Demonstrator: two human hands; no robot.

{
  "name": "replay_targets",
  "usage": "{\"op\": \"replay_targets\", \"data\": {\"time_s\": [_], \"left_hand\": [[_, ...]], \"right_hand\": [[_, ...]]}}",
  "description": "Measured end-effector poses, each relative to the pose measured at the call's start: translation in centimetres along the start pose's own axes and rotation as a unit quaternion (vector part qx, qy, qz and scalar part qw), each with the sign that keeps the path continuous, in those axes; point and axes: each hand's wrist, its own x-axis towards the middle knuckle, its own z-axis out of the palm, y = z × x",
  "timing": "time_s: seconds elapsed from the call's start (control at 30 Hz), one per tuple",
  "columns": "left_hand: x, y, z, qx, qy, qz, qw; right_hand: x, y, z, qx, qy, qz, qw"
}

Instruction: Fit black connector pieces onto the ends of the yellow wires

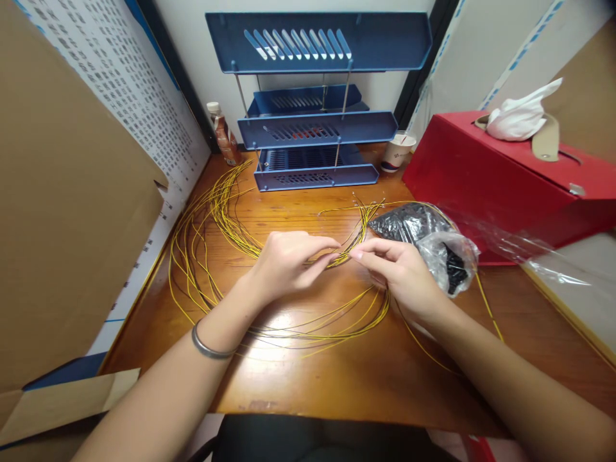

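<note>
Wires (235, 236) on table (289, 391), before tray rack (317, 64); bottle (226, 140) left of it, cup (397, 153) right.

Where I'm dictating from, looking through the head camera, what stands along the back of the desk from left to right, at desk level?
Drink bottle, blue tray rack, paper cup, red box.

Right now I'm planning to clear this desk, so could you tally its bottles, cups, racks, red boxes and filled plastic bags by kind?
Bottle: 1
Paper cup: 1
Blue tiered rack: 1
Red box: 1
Filled plastic bag: 1
Total: 5
The yellow and dark wires overlap too much to count.
</note>
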Motion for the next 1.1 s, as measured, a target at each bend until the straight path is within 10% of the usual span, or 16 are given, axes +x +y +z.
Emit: {"op": "replay_targets", "data": {"time_s": [0.33,0.57,0.73,1.1], "left_hand": [[-0.4,-0.5,0.2,0.006,-0.014,0.024,1.0],[0.1,1.0,0.4,-0.133,-0.049,-0.173,0.975],[0.9,1.5,0.3,-0.29,-0.08,-0.359,0.884],[1.4,1.2,0.4,-0.568,-0.102,-0.575,0.58]], "right_hand": [[0.0,0.0,0.0,-0.006,-0.006,0.004,1.0],[-0.4,-0.3,0.2,-0.137,0.023,-0.1,0.985],[-0.5,-0.3,0.0,-0.254,0.039,-0.211,0.943],[-0.5,-0.2,-0.3,-0.341,0.009,-0.385,0.858]]}}
